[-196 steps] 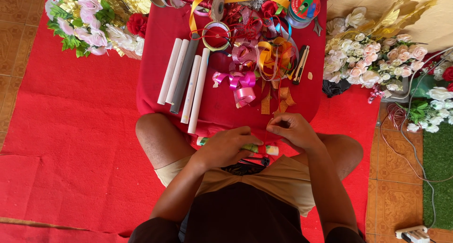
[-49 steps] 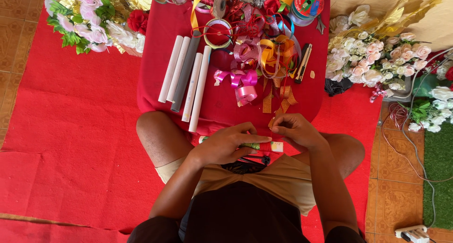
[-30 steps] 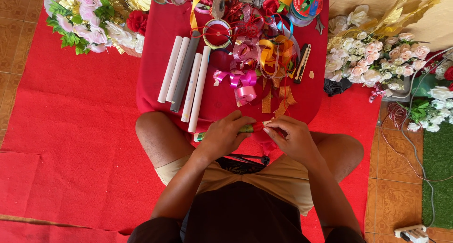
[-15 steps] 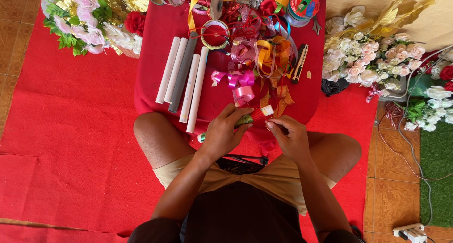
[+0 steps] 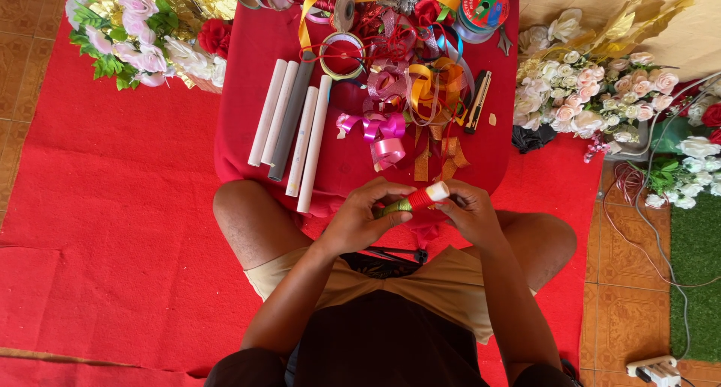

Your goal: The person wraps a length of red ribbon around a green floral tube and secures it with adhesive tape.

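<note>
A short tube (image 5: 415,200), white at its bare end and wrapped in red and then green ribbon further down, is held over the lap, just in front of the near edge of the low red-covered table (image 5: 248,132). The left hand (image 5: 360,220) is closed round the green end, fingers curled and thumb pressed on top; the right hand (image 5: 469,213) is pinched at the white tip, its fingertips drawn together on the tube or on the ribbon end, which of the two cannot be told. The tube is judged light and stiff, much like the white and grey tubes (image 5: 291,128) laid side by side on the table, while the glossy wrap is probably thin and slippery and apt to unwind if let go; it is best gripped over the wrapped part, with a thumb kept on the loose end. The ribbon's free end and any tape are hidden by the fingers. The tangle of ribbons (image 5: 409,94) is hard to separate, and the artificial flowers (image 5: 586,102) and the white power strip (image 5: 661,370) are cut off at the frame edges
</note>
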